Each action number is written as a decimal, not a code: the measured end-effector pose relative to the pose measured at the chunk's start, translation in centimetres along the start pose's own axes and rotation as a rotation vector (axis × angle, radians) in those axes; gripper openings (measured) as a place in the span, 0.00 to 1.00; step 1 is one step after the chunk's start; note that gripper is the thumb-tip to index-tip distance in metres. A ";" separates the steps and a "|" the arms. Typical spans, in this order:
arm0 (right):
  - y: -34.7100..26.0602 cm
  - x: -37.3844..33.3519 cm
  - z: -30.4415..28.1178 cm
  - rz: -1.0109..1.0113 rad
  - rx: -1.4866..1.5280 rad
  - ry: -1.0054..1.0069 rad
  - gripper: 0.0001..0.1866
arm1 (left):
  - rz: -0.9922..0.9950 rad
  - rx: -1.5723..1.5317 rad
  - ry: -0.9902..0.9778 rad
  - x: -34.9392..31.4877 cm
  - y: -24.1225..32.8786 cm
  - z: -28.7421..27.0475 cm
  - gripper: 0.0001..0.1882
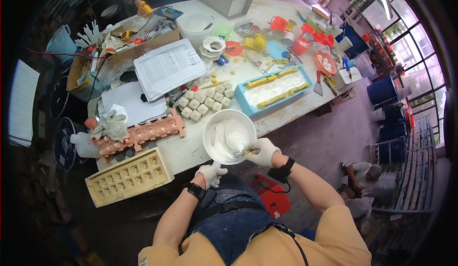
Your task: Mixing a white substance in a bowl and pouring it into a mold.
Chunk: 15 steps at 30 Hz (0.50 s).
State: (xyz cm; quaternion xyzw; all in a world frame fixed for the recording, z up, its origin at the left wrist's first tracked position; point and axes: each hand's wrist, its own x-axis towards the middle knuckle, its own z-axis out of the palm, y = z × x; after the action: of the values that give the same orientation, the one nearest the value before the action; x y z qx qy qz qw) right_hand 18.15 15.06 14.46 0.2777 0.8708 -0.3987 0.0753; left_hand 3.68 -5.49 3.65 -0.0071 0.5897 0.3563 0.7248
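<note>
A white handled bucket (208, 147) hangs just off the table's near edge, with thick white paste (224, 132) inside. My left hand (211, 174), in a white knit glove, is closed round its handle (217, 164). My right hand (262, 152), gloved too, grips a stirring tool at the bucket's right rim; the tool's lower end is in the paste, so its kind is unclear. Beyond the bucket to the right lies a light-blue rectangular mould (247, 102), filled with white material and bearing yellow strips along its long sides. Small whitish blocks (205, 102) sit in rows behind the bucket.
A cream mould tray (129, 177) and a pinkish ridged mould (143, 133) lie at the left edge. Papers (169, 68), a white pail (195, 30) and red cups (300, 44) stand farther back. A red stool (275, 201) is below right. Other people are at far left and right.
</note>
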 end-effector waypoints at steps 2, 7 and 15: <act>-0.9 1.4 -4.2 0.068 0.057 -0.096 0.13 | -0.010 -0.013 -0.017 -0.3 -0.1 0.0 0.12; -5.5 4.5 -6.6 0.170 0.106 0.156 0.15 | 0.025 0.055 0.006 -0.8 0.7 0.3 0.13; -5.8 8.3 -4.3 0.039 -0.534 -0.123 0.13 | 0.032 0.074 0.001 -0.5 0.7 0.0 0.12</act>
State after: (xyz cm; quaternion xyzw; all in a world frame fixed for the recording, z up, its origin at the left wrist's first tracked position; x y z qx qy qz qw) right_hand 8.47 18.67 18.25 0.2401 0.9333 -0.1697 0.2063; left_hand 3.26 -5.20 4.38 0.0293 0.6028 0.3459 0.7184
